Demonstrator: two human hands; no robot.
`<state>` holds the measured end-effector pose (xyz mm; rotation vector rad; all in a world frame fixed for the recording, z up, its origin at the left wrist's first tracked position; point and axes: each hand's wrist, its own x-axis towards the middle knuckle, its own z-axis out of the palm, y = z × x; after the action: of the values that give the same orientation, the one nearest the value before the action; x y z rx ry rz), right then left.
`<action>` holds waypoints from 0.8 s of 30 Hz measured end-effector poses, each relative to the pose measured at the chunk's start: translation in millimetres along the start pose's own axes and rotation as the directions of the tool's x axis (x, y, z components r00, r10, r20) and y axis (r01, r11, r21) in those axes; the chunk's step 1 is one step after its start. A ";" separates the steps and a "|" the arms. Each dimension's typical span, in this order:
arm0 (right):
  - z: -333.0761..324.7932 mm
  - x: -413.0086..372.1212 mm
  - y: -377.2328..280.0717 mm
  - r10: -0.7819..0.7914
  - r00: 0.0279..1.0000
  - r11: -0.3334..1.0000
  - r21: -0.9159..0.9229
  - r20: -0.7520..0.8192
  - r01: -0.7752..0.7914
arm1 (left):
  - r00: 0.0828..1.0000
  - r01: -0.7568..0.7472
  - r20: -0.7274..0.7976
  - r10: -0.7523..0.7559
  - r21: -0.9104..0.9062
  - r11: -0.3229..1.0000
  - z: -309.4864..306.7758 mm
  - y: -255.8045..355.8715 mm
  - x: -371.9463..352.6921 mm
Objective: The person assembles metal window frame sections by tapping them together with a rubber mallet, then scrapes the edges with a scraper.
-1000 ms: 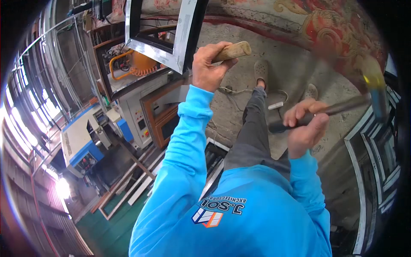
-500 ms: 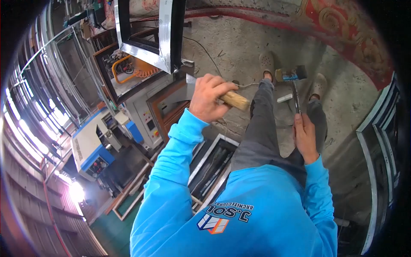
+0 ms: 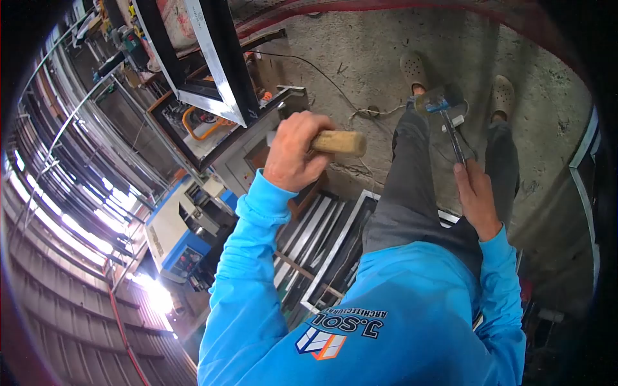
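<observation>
My left hand (image 3: 297,151) is wrapped round the wooden handle (image 3: 341,143) of a tool. The thick end of the handle points right, and only a little of the metal part shows past my knuckles. My right hand (image 3: 479,196) grips a mallet (image 3: 457,138) by its dark handle. The mallet's wide, blurred head is raised in front of my legs, away from the wooden handle. Ahead of my left hand stands a black and silver metal frame (image 3: 209,106), with its corner close by but apart from my fingers.
Metal frames and bars (image 3: 322,248) lie by my left leg. A blue and white machine (image 3: 187,225) stands at the left, before racks of long profiles (image 3: 90,122). A cable (image 3: 322,74) crosses the concrete floor (image 3: 360,51). Another frame (image 3: 582,186) leans at the right.
My left hand with the wooden-handled tool has shifted slightly left and down in view. My right hand and the mallet have moved right and up. The view has turned a little.
</observation>
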<state>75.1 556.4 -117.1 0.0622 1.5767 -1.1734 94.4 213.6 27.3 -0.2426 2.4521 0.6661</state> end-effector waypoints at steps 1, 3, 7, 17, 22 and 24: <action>-0.7 0.5 -0.3 -0.025 1.000 1.000 -0.015 0.012 0.025 | 0.998 0.053 -0.034 -0.060 -0.178 0.983 4.4 0.4 1.5; -1.2 0.7 -1.9 -0.042 0.999 0.999 -0.025 0.021 0.043 | 0.996 0.082 -0.011 -0.086 -0.210 0.974 1.9 8.8 6.6; -3.6 4.2 -2.9 -0.067 0.997 0.996 -0.056 0.046 0.069 | 0.999 0.036 0.018 -0.034 -0.128 0.991 3.0 1.3 16.5; -3.5 5.6 4.2 -0.034 0.998 0.999 0.005 0.048 0.033 | 0.979 -0.120 -0.132 0.155 0.239 0.963 0.8 -5.2 12.5; -7.6 5.7 7.2 -0.023 0.997 0.999 -0.029 0.068 0.025 | 0.982 -0.131 -0.111 0.154 0.193 0.973 1.5 -13.3 8.0; -7.8 6.7 7.9 -0.011 0.997 0.999 -0.033 0.074 0.013 | 0.981 -0.131 -0.118 0.156 0.193 0.972 4.2 -14.9 5.8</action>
<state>71.5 562.4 -128.1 -0.0125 1.5332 -1.1454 96.4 202.9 14.9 -0.0369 2.6587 0.4910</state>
